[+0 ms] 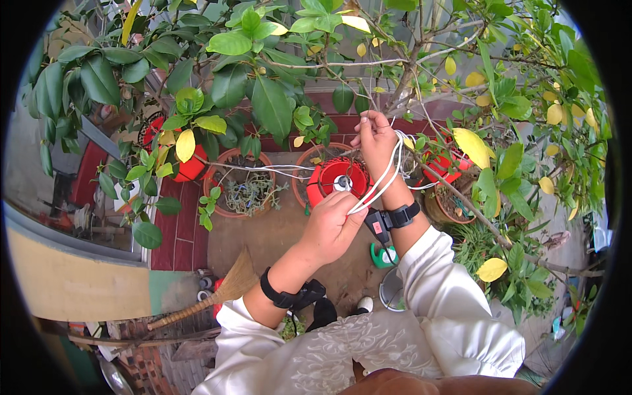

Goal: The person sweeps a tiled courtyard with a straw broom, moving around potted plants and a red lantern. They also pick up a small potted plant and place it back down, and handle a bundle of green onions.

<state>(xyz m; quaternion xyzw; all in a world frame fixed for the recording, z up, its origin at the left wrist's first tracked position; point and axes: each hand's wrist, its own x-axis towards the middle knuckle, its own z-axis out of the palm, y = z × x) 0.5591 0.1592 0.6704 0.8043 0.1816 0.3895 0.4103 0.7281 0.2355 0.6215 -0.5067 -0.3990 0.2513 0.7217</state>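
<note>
My left hand (331,224) is closed on a loop of white electric cable (382,182) in front of a red lantern (315,191). The cable runs up from it and over my right wrist. My right hand (376,140) is raised beside a plant stem, its fingers bent; whether they pinch a thin twig or wire cannot be told. The red lantern hangs just beyond my left hand, with a white bulb socket (342,183) inside. White wires (284,168) run left to another red lantern (190,165) and right to a further red lantern (447,165).
Leafy branches (493,242) reach across the top and right. Potted plants (242,182) stand along a red tiled ledge. Lower down are a straw broom (232,281), a green watering can (383,256) and a grey bucket (391,291). A window sill (74,247) is at the left.
</note>
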